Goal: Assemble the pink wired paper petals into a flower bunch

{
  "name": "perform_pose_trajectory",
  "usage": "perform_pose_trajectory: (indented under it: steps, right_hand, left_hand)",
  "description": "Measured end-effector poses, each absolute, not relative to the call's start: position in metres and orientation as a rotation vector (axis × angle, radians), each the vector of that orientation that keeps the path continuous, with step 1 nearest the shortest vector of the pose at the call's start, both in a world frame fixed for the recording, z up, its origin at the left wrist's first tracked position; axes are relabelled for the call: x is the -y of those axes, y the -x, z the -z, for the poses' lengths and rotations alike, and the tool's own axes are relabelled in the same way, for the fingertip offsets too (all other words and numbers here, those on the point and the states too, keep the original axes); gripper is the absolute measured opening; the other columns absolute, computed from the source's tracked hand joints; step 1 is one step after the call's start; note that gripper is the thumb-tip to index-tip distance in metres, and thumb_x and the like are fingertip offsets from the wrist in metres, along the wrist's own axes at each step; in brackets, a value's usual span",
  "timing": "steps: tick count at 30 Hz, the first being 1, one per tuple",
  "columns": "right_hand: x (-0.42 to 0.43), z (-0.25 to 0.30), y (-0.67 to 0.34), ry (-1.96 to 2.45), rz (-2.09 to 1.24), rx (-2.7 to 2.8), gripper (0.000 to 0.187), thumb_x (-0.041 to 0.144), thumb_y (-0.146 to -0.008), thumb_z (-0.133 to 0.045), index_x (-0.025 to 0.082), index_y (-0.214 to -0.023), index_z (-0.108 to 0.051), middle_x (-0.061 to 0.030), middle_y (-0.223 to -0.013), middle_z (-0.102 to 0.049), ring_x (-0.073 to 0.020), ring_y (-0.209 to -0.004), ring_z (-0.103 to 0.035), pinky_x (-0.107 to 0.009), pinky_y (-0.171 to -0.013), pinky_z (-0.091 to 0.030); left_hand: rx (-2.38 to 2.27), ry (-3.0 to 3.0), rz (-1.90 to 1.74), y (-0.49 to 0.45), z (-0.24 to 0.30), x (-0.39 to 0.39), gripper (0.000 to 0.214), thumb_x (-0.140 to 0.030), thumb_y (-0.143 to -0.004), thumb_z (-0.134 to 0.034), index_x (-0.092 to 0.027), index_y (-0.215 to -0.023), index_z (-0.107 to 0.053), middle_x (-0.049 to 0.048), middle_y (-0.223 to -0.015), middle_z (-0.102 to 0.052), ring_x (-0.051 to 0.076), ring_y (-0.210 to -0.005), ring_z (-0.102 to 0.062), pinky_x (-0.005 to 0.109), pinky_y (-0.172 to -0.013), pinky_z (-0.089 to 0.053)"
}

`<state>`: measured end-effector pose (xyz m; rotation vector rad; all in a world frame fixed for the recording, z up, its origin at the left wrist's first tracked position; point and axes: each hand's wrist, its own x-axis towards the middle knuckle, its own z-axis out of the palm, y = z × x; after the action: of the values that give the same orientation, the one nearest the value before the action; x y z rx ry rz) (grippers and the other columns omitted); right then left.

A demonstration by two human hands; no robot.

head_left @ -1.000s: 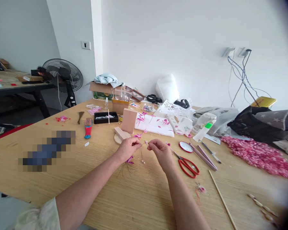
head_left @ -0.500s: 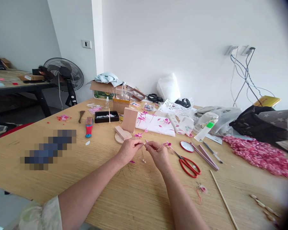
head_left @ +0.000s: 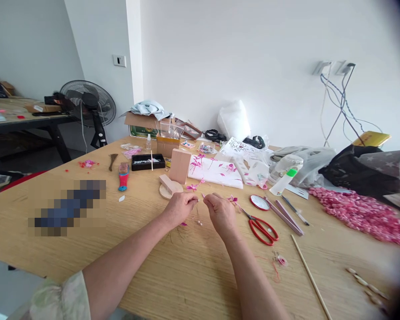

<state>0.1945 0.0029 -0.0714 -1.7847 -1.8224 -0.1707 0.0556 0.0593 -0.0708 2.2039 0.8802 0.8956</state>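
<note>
Here, left hand pinched shut on one end of a thin wire stem, right hand pinched on the other end, fingertips close together above the wooden table. Stem barely visible, possibly beaded; tiny pink petals just right. Red-handled scissors lying near right, glossy; pale block farther back.

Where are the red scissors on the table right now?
In the head view, the red scissors lie flat on the wooden table, just to the right of the right hand and below the small round mirror.
</note>
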Motion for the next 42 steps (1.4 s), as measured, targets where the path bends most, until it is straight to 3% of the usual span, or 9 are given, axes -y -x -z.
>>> perform_pose_trajectory:
  steps: [8,13,20,28,32,36,42]
  right_hand:
    - [-0.004,0.073,-0.198,1.746,0.118,1.833,0.022,0.015,-0.08,-0.041,0.02,-0.065,-0.056,-0.0014,-0.065,-0.057,-0.0137,-0.06,-0.051,-0.023,-0.054,-0.03]
    - [-0.004,0.074,-0.197,1.529,0.088,1.847,0.014,0.021,-0.078,-0.051,0.021,-0.09,-0.058,-0.0054,-0.088,-0.061,-0.0194,-0.084,-0.053,-0.028,-0.07,-0.038]
    - [-0.006,0.077,-0.193,1.522,0.137,1.84,0.014,0.02,-0.081,-0.046,0.02,-0.073,-0.058,-0.0042,-0.075,-0.06,-0.0177,-0.075,-0.052,-0.027,-0.065,-0.038]
    - [-0.002,0.071,-0.203,1.563,0.018,1.68,0.01,0.014,-0.069,-0.048,0.02,-0.063,-0.053,-0.0005,-0.067,-0.056,-0.0152,-0.068,-0.051,-0.024,-0.06,-0.038]
    - [-0.001,0.071,-0.21,1.579,-0.091,1.585,0.009,0.019,-0.07,-0.047,0.019,-0.064,-0.054,-0.0005,-0.066,-0.057,-0.0148,-0.066,-0.051,-0.025,-0.06,-0.038]
    - [-0.004,0.077,-0.214,1.513,-0.306,1.52,0.012,0.026,-0.074,-0.048,0.019,-0.07,-0.057,-0.0011,-0.068,-0.06,-0.0146,-0.065,-0.052,-0.025,-0.061,-0.039]
    - [-0.004,0.076,-0.212,1.465,-0.314,1.474,0.012,0.026,-0.073,-0.05,0.018,-0.07,-0.058,-0.0016,-0.067,-0.06,-0.0143,-0.063,-0.053,-0.025,-0.06,-0.039]
  left_hand:
    - [-0.845,-2.119,-0.939,-0.056,0.077,-0.062,0.016,-0.018,-0.075,-0.049,-0.014,-0.065,-0.061,-0.0022,-0.055,-0.052,0.011,-0.057,-0.047,0.021,-0.056,-0.035]
    - [-0.801,-2.181,-1.071,-0.056,0.084,-0.066,0.014,-0.017,-0.077,-0.051,-0.015,-0.073,-0.065,0.0029,-0.071,-0.058,0.014,-0.071,-0.053,0.025,-0.067,-0.04]
    - [-0.748,-2.23,-1.059,-0.058,0.082,-0.063,0.014,-0.017,-0.078,-0.051,-0.015,-0.074,-0.065,0.0029,-0.069,-0.057,0.014,-0.068,-0.052,0.025,-0.065,-0.041]
    - [-0.747,-2.25,-0.999,-0.054,0.072,-0.061,0.015,-0.012,-0.076,-0.05,-0.016,-0.067,-0.062,0.0022,-0.068,-0.057,0.014,-0.068,-0.051,0.025,-0.066,-0.039]
    - [-0.766,-2.207,-1.003,-0.053,0.071,-0.064,0.014,-0.012,-0.075,-0.051,-0.015,-0.064,-0.06,0.0024,-0.069,-0.057,0.015,-0.069,-0.051,0.026,-0.066,-0.039]
    - [-0.728,-2.092,-1.046,-0.051,0.07,-0.065,0.013,-0.019,-0.078,-0.049,-0.015,-0.073,-0.06,0.0025,-0.074,-0.059,0.015,-0.073,-0.053,0.025,-0.068,-0.039]
    - [-0.676,-1.746,-1.051,-0.047,0.067,-0.06,0.036,-0.041,-0.083,-0.037,-0.013,-0.076,-0.058,0.0009,-0.066,-0.053,0.012,-0.066,-0.05,0.024,-0.063,-0.04]
